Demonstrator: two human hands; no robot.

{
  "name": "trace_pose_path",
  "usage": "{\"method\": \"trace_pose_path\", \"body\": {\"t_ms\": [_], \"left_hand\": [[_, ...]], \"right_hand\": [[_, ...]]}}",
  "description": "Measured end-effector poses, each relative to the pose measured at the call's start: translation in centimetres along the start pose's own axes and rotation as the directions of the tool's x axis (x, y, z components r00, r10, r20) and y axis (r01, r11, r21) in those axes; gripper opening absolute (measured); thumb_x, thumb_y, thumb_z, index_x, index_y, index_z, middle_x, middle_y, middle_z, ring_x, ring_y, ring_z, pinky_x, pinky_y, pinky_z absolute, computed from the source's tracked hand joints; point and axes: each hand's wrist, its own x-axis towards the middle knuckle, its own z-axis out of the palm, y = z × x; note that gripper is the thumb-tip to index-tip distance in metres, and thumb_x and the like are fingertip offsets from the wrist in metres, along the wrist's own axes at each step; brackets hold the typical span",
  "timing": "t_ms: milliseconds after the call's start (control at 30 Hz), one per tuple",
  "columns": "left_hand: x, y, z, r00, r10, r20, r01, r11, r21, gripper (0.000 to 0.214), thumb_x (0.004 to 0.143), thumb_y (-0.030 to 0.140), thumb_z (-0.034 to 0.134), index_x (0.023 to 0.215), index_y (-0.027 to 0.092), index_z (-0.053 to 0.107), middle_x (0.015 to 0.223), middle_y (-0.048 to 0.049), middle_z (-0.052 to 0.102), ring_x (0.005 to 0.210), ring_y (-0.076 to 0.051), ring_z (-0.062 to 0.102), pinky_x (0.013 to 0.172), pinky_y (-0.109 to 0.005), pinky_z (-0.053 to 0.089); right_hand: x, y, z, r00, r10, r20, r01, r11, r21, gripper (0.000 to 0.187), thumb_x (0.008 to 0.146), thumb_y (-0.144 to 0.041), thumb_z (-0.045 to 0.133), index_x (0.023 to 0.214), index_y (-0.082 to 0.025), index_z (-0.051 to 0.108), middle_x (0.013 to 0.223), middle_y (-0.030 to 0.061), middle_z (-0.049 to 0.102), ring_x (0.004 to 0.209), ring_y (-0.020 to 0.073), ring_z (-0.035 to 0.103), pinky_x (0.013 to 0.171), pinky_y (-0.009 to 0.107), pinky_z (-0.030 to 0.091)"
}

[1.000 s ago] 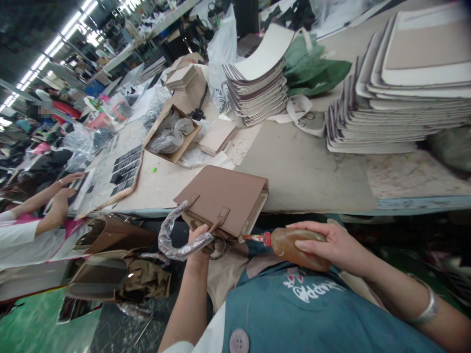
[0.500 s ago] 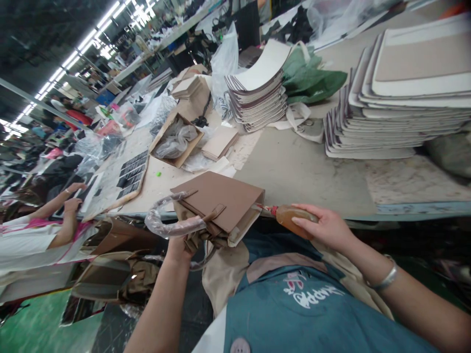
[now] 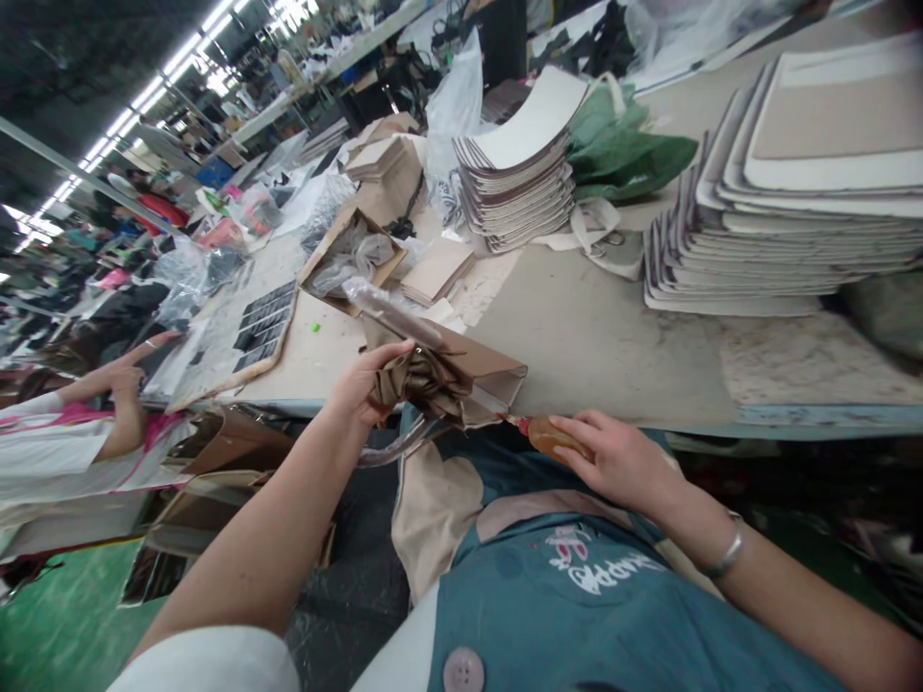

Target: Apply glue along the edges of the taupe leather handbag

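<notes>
A brown handbag [image 3: 485,358] is tilted at the table's front edge, its bunched brown lining [image 3: 425,383] facing me. My left hand [image 3: 371,383] is closed on that gathered cloth at the bag's left side. One wrapped handle [image 3: 400,312] sticks up above the hand, and another handle [image 3: 404,444] hangs below. In my right hand [image 3: 612,450] is a squeeze bottle [image 3: 554,438] of amber liquid, held with the fingers wrapped round it. Its thin tip points left, at or very near the bag's lower right edge; I cannot tell whether it touches.
Stacks of pale panels [image 3: 779,259] and curved panels [image 3: 515,192] stand on the table [image 3: 591,336]. An open cardboard box [image 3: 353,255] holds clear plastic. At left, a co-worker's hands [image 3: 130,370] are near a board of dark strips [image 3: 266,327]. More brown bags [image 3: 231,442] sit below the table edge.
The handbag has been turned, so its bunched lining faces me and one handle has swung up. My left hand has risen; the bottle has shifted left and slightly down, to the bag's lower edge.
</notes>
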Motion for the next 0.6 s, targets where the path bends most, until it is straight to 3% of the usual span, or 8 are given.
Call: {"method": "trace_pose_path", "body": {"t_ms": [167, 267, 500, 600], "left_hand": [[2.2, 2.0, 4.3, 0.986, 0.0, 0.167, -0.019, 0.993, 0.114, 0.012, 0.076, 0.019, 0.062, 0.074, 0.007, 0.064, 0.058, -0.0059, 0.067, 0.041, -0.014, 0.059, 0.031, -0.019, 0.043], [3.2, 2.3, 5.6, 0.983, -0.002, 0.184, -0.024, 0.989, 0.143, 0.013, 0.076, 0.019, 0.062, 0.072, 0.007, 0.063, 0.054, -0.0043, 0.064, 0.037, -0.013, 0.057, 0.028, -0.018, 0.039], [2.9, 2.2, 4.2, 0.98, 0.0, 0.199, -0.022, 0.994, 0.11, 0.011, 0.076, 0.018, 0.062, 0.076, 0.007, 0.064, 0.062, -0.0071, 0.068, 0.043, -0.015, 0.061, 0.03, -0.019, 0.043], [2.3, 1.9, 3.2, 0.982, -0.007, 0.187, -0.008, 0.996, 0.084, 0.01, 0.076, 0.016, 0.061, 0.075, 0.007, 0.064, 0.061, -0.0068, 0.068, 0.042, -0.015, 0.061, 0.032, -0.019, 0.045]], "right_hand": [[-0.4, -0.5, 0.3, 1.0, -0.027, -0.01, 0.027, 0.999, -0.037, 0.034, 0.089, -0.026, 0.051, 0.121, -0.018, 0.059, 0.1, 0.0105, 0.062, 0.084, 0.0216, 0.061, 0.072, 0.032, 0.051], [-0.7, -0.8, 0.4, 1.0, -0.02, -0.012, 0.019, 0.998, -0.064, 0.036, 0.088, -0.022, 0.051, 0.123, -0.019, 0.056, 0.102, 0.0104, 0.062, 0.087, 0.0221, 0.06, 0.074, 0.032, 0.051], [-1.8, -1.1, 0.0, 0.992, -0.055, -0.109, 0.038, 0.988, -0.15, 0.037, 0.09, -0.019, 0.046, 0.125, -0.014, 0.056, 0.109, 0.0137, 0.06, 0.096, 0.0245, 0.058, 0.081, 0.035, 0.05], [-2.1, -0.6, -0.2, 0.988, -0.011, -0.153, -0.003, 0.996, -0.09, 0.039, 0.09, -0.023, 0.049, 0.128, -0.016, 0.054, 0.112, 0.0129, 0.06, 0.097, 0.024, 0.058, 0.083, 0.035, 0.05]]}}
